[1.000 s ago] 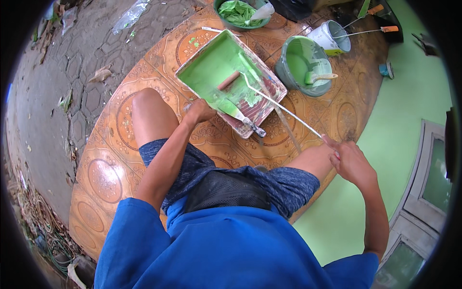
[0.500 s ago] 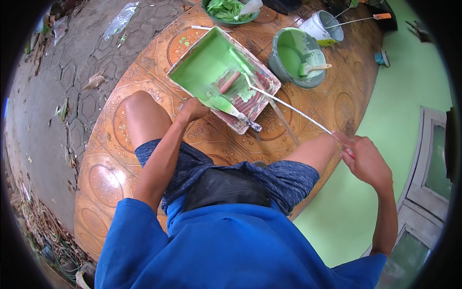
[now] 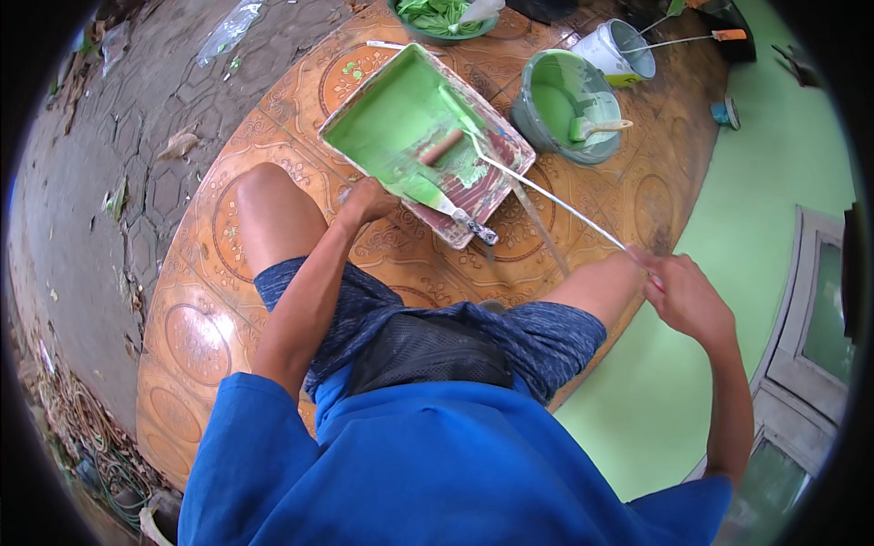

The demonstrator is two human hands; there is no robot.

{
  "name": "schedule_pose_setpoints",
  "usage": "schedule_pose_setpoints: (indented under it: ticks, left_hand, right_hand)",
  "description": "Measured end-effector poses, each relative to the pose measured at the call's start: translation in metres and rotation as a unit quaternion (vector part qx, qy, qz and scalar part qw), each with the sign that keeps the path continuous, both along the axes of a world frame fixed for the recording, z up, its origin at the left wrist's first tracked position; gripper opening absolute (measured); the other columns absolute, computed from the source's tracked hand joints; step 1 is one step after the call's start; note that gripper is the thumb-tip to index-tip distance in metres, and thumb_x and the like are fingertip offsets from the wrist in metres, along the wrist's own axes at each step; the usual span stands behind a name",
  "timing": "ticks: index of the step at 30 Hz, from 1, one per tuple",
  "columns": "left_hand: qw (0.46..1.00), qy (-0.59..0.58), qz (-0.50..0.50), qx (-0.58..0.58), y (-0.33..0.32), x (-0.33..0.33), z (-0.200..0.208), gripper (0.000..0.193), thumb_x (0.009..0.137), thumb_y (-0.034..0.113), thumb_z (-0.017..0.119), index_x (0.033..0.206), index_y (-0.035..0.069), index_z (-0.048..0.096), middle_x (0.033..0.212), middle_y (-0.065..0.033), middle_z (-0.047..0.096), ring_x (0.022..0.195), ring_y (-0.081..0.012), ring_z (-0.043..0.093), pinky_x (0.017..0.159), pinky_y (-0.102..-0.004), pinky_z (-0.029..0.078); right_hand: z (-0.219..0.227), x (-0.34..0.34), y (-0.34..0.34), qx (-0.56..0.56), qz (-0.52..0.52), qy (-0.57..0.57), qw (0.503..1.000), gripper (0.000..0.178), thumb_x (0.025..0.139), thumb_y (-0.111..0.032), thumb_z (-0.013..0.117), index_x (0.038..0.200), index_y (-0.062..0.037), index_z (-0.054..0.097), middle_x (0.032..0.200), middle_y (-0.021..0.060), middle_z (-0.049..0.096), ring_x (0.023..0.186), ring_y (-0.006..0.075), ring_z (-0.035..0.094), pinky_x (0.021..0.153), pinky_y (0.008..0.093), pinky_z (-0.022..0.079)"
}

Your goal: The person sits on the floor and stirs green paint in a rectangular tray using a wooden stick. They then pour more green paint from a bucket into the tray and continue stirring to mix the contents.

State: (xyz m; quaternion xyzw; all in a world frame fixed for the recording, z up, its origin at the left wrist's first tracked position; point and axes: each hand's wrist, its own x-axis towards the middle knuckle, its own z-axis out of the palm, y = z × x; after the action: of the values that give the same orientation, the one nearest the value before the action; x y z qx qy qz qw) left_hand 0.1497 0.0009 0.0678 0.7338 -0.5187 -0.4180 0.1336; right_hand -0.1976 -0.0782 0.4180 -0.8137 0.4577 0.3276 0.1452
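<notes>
A paint tray (image 3: 512, 176) of green paint rests on the tiles before me. My left hand (image 3: 369, 202) is closed on its near left edge. My right hand (image 3: 687, 296) grips the red handle of a paint roller (image 3: 555, 198), off to the right above my knee. Its long white rod reaches into the tray, where the green-coated roller head lies along the far right side. Also in the tray are a brownish cylinder (image 3: 442, 147) and a flat green-smeared scraper (image 3: 428, 194), whose dark handle overhangs the near edge.
Right of the tray stands a grey bucket (image 3: 523, 118) of green paint with a paintbrush (image 3: 601, 126) across it. Beyond are a white bucket (image 3: 596, 53) holding a long-handled tool, and a green basin (image 3: 411, 29). A green wall (image 3: 728, 196) borders the right.
The view has shifted slightly. The roller's rod and my right hand have moved a little; my left hand stays at the tray's edge.
</notes>
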Motion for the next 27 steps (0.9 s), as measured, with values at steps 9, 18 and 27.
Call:
schedule_pose_setpoints:
  ticks: [9, 18, 27]
  left_hand:
    - [1.0, -0.02, 0.007, -0.005, 0.001, 0.0, -0.004, 0.04, 0.081, 0.032, 0.055, 0.104, 0.0, 0.066, 0.104, -0.0281, 0.064, 0.098, -0.0424, 0.061, 0.087, -0.0452, 0.049]
    - [1.0, -0.006, -0.006, 0.012, -0.003, -0.001, -0.002, 0.04, 0.081, 0.031, 0.055, 0.103, 0.0, 0.066, 0.104, -0.0293, 0.063, 0.099, -0.0435, 0.061, 0.087, -0.0457, 0.049]
    - [1.0, -0.015, -0.003, -0.008, -0.002, -0.002, -0.01, 0.039, 0.081, 0.029, 0.055, 0.103, -0.001, 0.066, 0.103, -0.0291, 0.064, 0.099, -0.0436, 0.061, 0.088, -0.0456, 0.048]
  right_hand:
    - [0.022, 0.008, 0.003, 0.037, -0.07, 0.065, 0.995, 0.049, 0.085, -0.008, 0.055, 0.133, -0.011, 0.054, 0.08, 0.0212, 0.059, 0.084, 0.0358, 0.056, 0.082, 0.0439, 0.045]
    - [0.038, 0.011, -0.004, 0.034, -0.037, 0.062, 0.997, 0.048, 0.086, -0.008, 0.055, 0.134, -0.0127, 0.053, 0.078, 0.0195, 0.059, 0.083, 0.0343, 0.056, 0.08, 0.0438, 0.046]
    - [0.016, 0.002, 0.006, 0.014, -0.012, 0.049, 0.999, 0.047, 0.087, -0.011, 0.055, 0.134, -0.0137, 0.053, 0.082, 0.0201, 0.059, 0.083, 0.0355, 0.056, 0.079, 0.044, 0.046]
